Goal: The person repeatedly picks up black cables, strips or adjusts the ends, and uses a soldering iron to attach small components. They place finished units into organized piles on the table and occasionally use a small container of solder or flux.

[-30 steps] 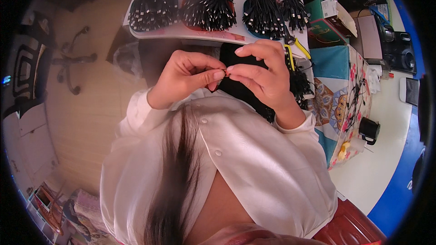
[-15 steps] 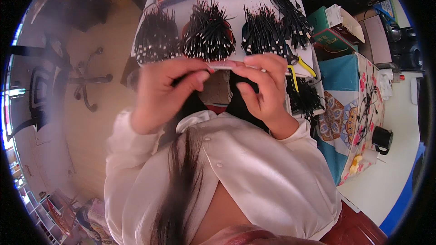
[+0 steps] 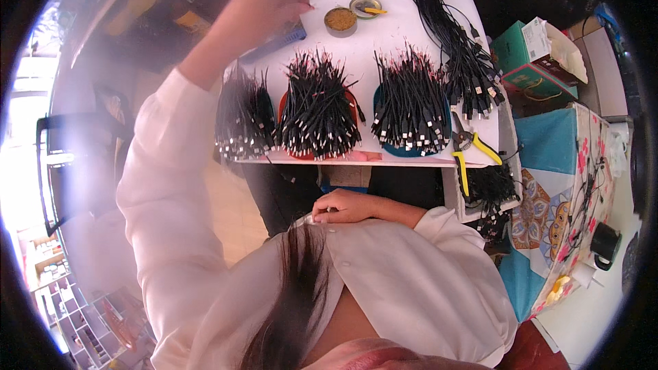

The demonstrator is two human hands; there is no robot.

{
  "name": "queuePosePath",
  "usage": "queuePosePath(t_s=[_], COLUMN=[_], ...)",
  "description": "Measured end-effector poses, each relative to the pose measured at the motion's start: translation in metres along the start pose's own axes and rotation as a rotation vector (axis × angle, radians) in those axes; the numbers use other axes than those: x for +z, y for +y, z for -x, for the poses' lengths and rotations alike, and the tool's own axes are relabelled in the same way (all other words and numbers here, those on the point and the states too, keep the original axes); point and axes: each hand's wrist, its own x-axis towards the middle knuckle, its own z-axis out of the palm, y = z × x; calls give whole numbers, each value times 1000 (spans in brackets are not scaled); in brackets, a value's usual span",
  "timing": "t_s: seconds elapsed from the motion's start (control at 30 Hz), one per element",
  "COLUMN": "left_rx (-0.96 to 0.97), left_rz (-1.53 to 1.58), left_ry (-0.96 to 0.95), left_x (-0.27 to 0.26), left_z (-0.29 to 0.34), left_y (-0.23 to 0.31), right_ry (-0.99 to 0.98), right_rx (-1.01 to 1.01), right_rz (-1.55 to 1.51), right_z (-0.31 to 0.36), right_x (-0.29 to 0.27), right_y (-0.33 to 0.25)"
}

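Observation:
My left hand (image 3: 271,5) reaches far forward to the back left of the table, over a blue box-shaped device (image 3: 282,40) that it mostly hides. Its fingers are bent together, with a tiny dark and reddish tip showing at them; what it is I cannot make out. Close to my body, in front of my shirt, rests my right hand (image 3: 348,205) with its fingers curled in; anything inside is hidden. Bundles of short black cables with metal plugs lie along the near edge: a left bundle (image 3: 243,113), a middle bundle (image 3: 319,106) and a right bundle (image 3: 411,103).
A round tin (image 3: 340,22) of brownish stuff stands beside its lid (image 3: 365,7). Longer black cables (image 3: 439,20) hang over the back right. Yellow-handled pliers (image 3: 473,147) lie at the right corner, above a box of cables (image 3: 490,185). Green boxes (image 3: 528,62) stand further right.
My hands, close together at the table's near edge before, are now apart. The left went forward and left over the device; the right drew back to my body. The view has shifted too.

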Motion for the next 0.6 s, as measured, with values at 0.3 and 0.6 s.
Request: queuePosePath(t_s=[0.3, 0.6], left_rx=[96, 190], left_rz=[-163, -246], left_ry=[-290, -434], left_x=[93, 105], left_z=[-60, -71], left_y=[-37, -41], right_ry=[6, 60], right_rx=[-7, -38], right_rz=[143, 183], right_z=[0, 6], right_x=[-3, -4], right_y=[26, 28])
